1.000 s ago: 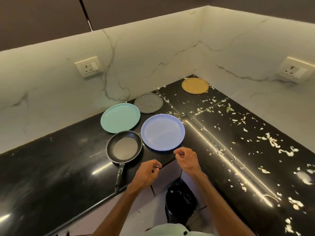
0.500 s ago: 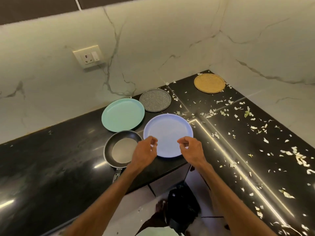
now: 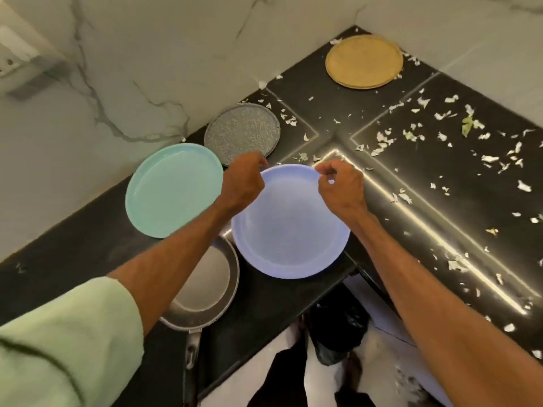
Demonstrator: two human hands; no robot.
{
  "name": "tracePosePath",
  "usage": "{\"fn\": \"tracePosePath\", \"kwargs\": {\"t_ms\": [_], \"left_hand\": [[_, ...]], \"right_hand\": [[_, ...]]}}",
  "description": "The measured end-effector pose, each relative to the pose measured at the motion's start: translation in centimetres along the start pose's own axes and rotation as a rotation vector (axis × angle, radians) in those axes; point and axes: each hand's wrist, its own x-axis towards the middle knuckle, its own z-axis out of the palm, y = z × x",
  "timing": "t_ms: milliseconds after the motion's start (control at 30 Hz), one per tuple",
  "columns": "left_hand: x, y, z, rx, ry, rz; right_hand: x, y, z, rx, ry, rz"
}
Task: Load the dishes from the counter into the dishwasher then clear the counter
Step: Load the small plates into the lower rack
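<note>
A blue plate (image 3: 289, 230) lies on the black counter (image 3: 73, 259) near its inner corner edge. My left hand (image 3: 242, 180) and my right hand (image 3: 338, 185) are both at the plate's far rim, fingers curled and pinching it on either side. Left of it sits a mint green plate (image 3: 170, 190), and behind it a speckled grey plate (image 3: 244, 129). A gold plate (image 3: 364, 61) lies in the far corner. A dark frying pan (image 3: 202, 289) sits under my left forearm, handle pointing toward me.
White and green food scraps (image 3: 440, 136) are scattered over the right run of the counter. A black bag (image 3: 338, 327) hangs below the counter's inner corner. A wall socket (image 3: 17, 57) sits on the marble wall at left.
Both hands moved forward from the counter's edge, over the blue plate, to its far rim. The view moved closer and tilted down.
</note>
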Motion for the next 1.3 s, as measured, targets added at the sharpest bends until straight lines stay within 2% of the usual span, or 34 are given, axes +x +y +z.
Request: {"fn": "tracePosePath", "kwargs": {"t_ms": [233, 533, 800, 933, 1067, 1167, 1300], "left_hand": [[9.0, -2.7, 1.5, 0.193, -0.192, 0.127], [11.5, -2.1, 2.7, 0.376, -0.203, 0.313], [14.6, -0.6, -0.9, 0.164, 0.058, 0.419], [17.0, 0.9, -2.8, 0.073, 0.161, 0.476], [18.8, 1.9, -3.0, 0.014, 0.24, 0.477], [19.2, 2.4, -1.9, -0.041, 0.277, 0.469], [19.5, 3.3, -0.5, -0.088, 0.274, 0.481]], "right_hand": [[3.2, -0.1, 2.6, 0.06, 0.053, 0.092], [7.7, 0.2, 5.0, 0.06, 0.054, 0.141], [15.7, 0.1, 3.2, 0.044, 0.16, 0.195], [19.4, 0.9, 2.0, 0.072, 0.234, 0.326], [23.6, 2.1, 1.3, 0.151, 0.354, 0.489], [28.8, 6.1, 1.3, 0.27, 0.476, 0.627], [30.2, 3.9, 0.5, 0.419, 0.523, 0.655]]}}
